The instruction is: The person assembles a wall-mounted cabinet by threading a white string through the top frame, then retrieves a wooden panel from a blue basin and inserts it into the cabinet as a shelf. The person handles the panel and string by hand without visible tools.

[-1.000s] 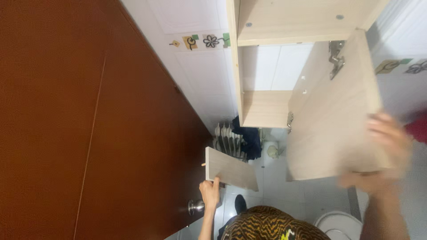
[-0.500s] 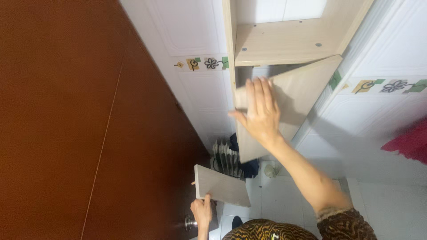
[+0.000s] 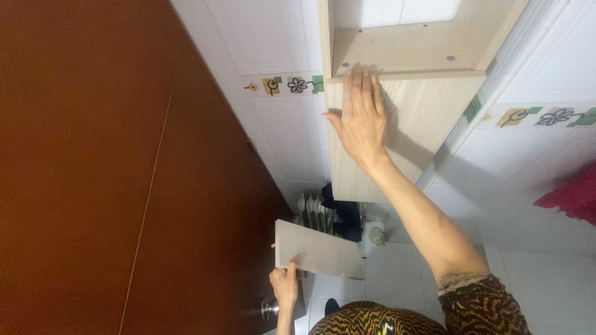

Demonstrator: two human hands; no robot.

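Note:
My right hand [image 3: 361,118] lies flat, fingers spread, against the light wooden door [image 3: 428,118] of a wall cabinet [image 3: 410,53], and the door sits shut against the cabinet body. Lower down, my left hand [image 3: 285,286] grips the near edge of a loose light wooden panel [image 3: 320,249], held roughly level above the floor. My patterned sleeve [image 3: 478,304] shows at the bottom right.
A brown wooden door [image 3: 112,167] with a metal knob [image 3: 269,306] fills the left side. White tiled walls with a flower border [image 3: 285,85] surround the cabinet. Dark items and a small radiator-like object [image 3: 316,214] sit on the tiled floor below. Red cloth [image 3: 574,195] hangs at right.
The cabinet door swung from wide open to shut under my right hand, which moved left and up with it. My left hand kept hold of the loose panel.

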